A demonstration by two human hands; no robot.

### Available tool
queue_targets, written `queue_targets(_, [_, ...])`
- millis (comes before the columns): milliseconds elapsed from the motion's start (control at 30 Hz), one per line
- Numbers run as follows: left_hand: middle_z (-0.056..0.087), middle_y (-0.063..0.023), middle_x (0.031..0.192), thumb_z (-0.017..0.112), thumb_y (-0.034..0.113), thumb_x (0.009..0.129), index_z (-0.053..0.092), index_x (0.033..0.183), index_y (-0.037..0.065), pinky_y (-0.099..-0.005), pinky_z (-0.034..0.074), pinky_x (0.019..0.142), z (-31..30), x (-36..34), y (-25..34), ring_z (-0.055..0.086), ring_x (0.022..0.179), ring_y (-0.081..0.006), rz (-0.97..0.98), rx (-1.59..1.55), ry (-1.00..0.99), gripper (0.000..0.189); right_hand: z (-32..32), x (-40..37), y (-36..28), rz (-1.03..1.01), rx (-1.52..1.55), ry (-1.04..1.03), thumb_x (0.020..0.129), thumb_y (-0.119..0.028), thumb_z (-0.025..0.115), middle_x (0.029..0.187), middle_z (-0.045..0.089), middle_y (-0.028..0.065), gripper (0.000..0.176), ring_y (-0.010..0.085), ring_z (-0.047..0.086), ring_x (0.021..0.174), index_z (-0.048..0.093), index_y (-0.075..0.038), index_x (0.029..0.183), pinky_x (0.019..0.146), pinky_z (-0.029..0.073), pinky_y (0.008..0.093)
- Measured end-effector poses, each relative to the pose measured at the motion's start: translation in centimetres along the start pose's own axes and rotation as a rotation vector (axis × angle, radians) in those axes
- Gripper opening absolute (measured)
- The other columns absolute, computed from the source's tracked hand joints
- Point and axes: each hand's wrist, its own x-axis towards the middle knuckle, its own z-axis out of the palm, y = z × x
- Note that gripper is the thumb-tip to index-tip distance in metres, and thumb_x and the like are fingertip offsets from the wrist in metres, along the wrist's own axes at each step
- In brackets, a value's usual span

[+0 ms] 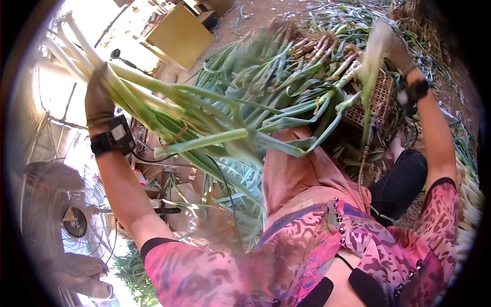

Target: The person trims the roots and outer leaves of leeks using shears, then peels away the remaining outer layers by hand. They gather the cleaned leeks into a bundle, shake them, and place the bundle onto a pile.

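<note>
My left hand (100, 100), in a dark glove, is closed round a bunch of long green onions (148, 105). Their pale stems point up and left, and their green leaves trail right across the front of my lap. My right hand (399, 53) is raised at the upper right, gloved and smeared by motion. From it hangs a blurred, pale green onion stalk (369, 77), its green end reaching down past the crate. Close by lies a large heap of green onions (255, 71) with brown, rooty ends.
A plastic crate (377, 100) stands by the heap, below my right hand. More onions lie along the right edge. At the left is a fan (75, 221); a yellow box (179, 36) stands at the back. A cable (225, 184) runs down beside my left arm.
</note>
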Motion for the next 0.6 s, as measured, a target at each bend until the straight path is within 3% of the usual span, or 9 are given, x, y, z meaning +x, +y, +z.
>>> queue_targets(67, [0.065, -0.0079, 0.096, 0.060, 0.026, 0.098, 0.066, 0.113, -0.002, -0.0275, 0.051, 0.086, -1.2, 1.1, 3.9, 0.063, 0.091, -0.0168, -0.316, -0.408, 0.181, 0.032, -6.5, 2.9, -4.1, -0.092, 0.160, 0.391, 0.079, -0.044, 0.077, 0.112, 0.071, 0.0138, 0.057, 0.0267, 0.069, 0.101, 0.068, -0.004, 0.119, 0.093, 0.052, 0.0365])
queue_targets(200, [0.065, -0.0077, 0.093, 0.066, 0.027, 0.093, 0.067, 0.109, -0.003, -0.0292, 0.052, 0.080, -0.8, 1.3, 8.9, 0.063, 0.084, -0.0179, -0.295, -0.472, 0.170, 0.034, -13.4, 3.6, -20.6, -0.629, 0.476, 0.790, 0.080, -0.049, 0.076, 0.115, 0.071, 0.0144, 0.062, 0.0277, 0.069, 0.103, 0.066, -0.005, 0.122, 0.093, 0.052, 0.0371])
queue_targets(267, [0.068, -0.0092, 0.095, 0.068, 0.030, 0.092, 0.070, 0.109, -0.001, -0.0294, 0.052, 0.081, 0.6, 0.4, 11.4, 0.064, 0.086, -0.0181, -0.152, -0.218, 0.064, 0.036, -12.7, 2.4, -29.5, -0.940, 0.582, 0.837, 0.081, -0.051, 0.076, 0.117, 0.070, 0.0148, 0.064, 0.0282, 0.069, 0.105, 0.066, -0.005, 0.123, 0.093, 0.053, 0.0375])
queue_targets(333, [0.068, -0.0100, 0.098, 0.067, 0.033, 0.092, 0.071, 0.110, 0.000, -0.0287, 0.051, 0.082, 1.9, 0.0, 12.7, 0.064, 0.087, -0.0174, -0.021, 0.016, 0.062, 0.038, -11.2, -1.3, -35.5, -0.874, 0.612, 0.501, 0.089, -0.052, 0.067, 0.103, 0.072, 0.0159, 0.053, 0.0336, 0.070, 0.092, 0.066, -0.003, 0.109, 0.081, 0.055, 0.0413])
queue_targets(400, [0.068, -0.0078, 0.098, 0.063, 0.032, 0.095, 0.071, 0.112, 0.002, -0.0278, 0.050, 0.082, 2.2, 0.8, 12.6, 0.062, 0.087, -0.0156, -0.121, -0.253, 0.134, 0.035, -6.7, -2.5, -37.8, -0.781, 0.572, 0.005, 0.097, -0.042, 0.060, 0.090, 0.069, 0.0138, 0.038, 0.0325, 0.066, 0.074, 0.064, -0.004, 0.099, 0.070, 0.052, 0.0440])
queue_targets(433, [0.067, -0.0059, 0.098, 0.060, 0.030, 0.098, 0.071, 0.114, 0.004, -0.0269, 0.050, 0.082, 1.6, 0.8, 12.8, 0.062, 0.087, -0.0144, -0.120, -0.222, 0.118, 0.033, -1.3, -1.5, -38.0, -0.832, 0.492, 0.084, 0.097, -0.039, 0.059, 0.080, 0.064, 0.0160, 0.032, 0.0348, 0.064, 0.070, 0.063, -0.008, 0.098, 0.067, 0.051, 0.0453])
queue_targets(467, [0.066, -0.0040, 0.097, 0.056, 0.028, 0.101, 0.070, 0.117, 0.005, -0.0261, 0.050, 0.082, 1.0, 0.9, 12.8, 0.061, 0.088, -0.0132, -0.121, -0.193, 0.105, 0.031, 5.7, 0.8, -36.8, -1.120, 0.509, 0.393, 0.100, -0.040, 0.053, 0.068, 0.062, 0.0163, 0.038, 0.0408, 0.063, 0.065, 0.062, -0.005, 0.088, 0.061, 0.050, 0.0510])
queue_targets(567, [0.066, -0.0063, 0.096, 0.064, 0.028, 0.095, 0.069, 0.107, 0.003, -0.0290, 0.051, 0.085, -1.8, 1.6, 11.7, 0.062, 0.088, -0.0171, -0.222, -0.363, 0.203, 0.028, 12.8, -3.8, -27.8, -1.057, -0.108, 0.010, 0.092, -0.022, 0.059, 0.074, 0.066, 0.0120, 0.017, 0.0323, 0.068, 0.068, 0.065, -0.012, 0.080, 0.058, 0.052, 0.0456])
queue_targets(600, [0.066, -0.0070, 0.096, 0.064, 0.027, 0.095, 0.069, 0.107, 0.002, -0.0297, 0.052, 0.086, -2.8, 1.8, 11.3, 0.063, 0.089, -0.0180, -0.239, -0.397, 0.231, 0.028, 12.8, -5.8, -24.7, -0.841, -0.347, -0.206, 0.091, -0.024, 0.058, 0.080, 0.071, 0.0084, 0.019, 0.0295, 0.072, 0.079, 0.071, -0.011, 0.085, 0.062, 0.055, 0.0447])
